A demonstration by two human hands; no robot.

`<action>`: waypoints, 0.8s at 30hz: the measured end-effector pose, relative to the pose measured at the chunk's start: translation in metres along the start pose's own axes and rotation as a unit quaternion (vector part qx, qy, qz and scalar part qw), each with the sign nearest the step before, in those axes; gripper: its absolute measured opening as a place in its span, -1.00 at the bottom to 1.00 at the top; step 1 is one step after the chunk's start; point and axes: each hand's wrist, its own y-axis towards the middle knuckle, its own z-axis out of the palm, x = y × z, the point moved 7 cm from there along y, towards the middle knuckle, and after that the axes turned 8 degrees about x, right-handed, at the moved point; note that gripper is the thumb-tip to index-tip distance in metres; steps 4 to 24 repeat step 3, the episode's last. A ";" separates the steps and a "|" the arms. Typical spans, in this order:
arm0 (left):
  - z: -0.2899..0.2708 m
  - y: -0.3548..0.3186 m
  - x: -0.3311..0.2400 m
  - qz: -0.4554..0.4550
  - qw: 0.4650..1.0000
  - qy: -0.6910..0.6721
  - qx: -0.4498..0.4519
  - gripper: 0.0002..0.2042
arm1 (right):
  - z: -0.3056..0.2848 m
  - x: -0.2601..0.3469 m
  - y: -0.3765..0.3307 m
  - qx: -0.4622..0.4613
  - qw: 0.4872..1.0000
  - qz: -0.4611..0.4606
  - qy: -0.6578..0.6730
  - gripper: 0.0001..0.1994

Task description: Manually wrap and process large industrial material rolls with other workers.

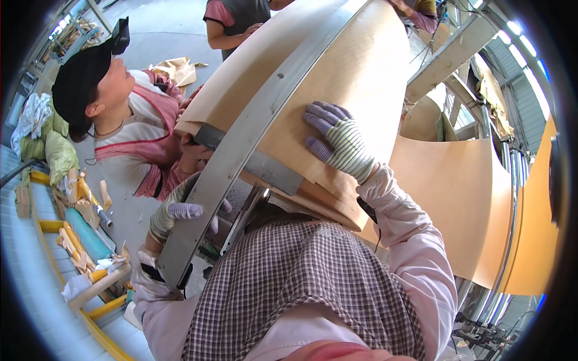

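A long grey metal bar runs from near my body to the far edge, lying across large light-brown sheets. My left hand, in a striped glove with purple fingertips, is closed around the bar's near end; its thumb lies on top and fingertips show at the other side. My right hand, in a matching glove, rests flat on the brown sheet right of the bar, fingers slightly apart. Under the sheet's near edge are a grey plate and a thick stack edge.
At left, a co-worker in a black cap has a hand by the sheets' near-left corner. Two other people stand at the far side. Brown sheet material hangs over rollers at right. Rolls and yellow bars lie at lower left.
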 end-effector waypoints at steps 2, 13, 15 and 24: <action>-0.004 0.003 0.004 -0.003 1.000 -0.004 0.026 -0.20 | 0.000 -0.002 0.001 0.004 1.000 0.002 -0.006 -0.52; -0.003 0.004 0.009 -0.009 0.999 0.020 0.041 -0.13 | -0.001 -0.003 -0.002 0.010 1.000 0.007 -0.007 -0.51; -0.003 0.004 0.009 -0.009 0.999 0.020 0.041 -0.13 | -0.001 -0.003 -0.002 0.010 1.000 0.007 -0.007 -0.51; -0.003 0.004 0.009 -0.009 0.999 0.020 0.041 -0.13 | -0.001 -0.003 -0.002 0.010 1.000 0.007 -0.007 -0.51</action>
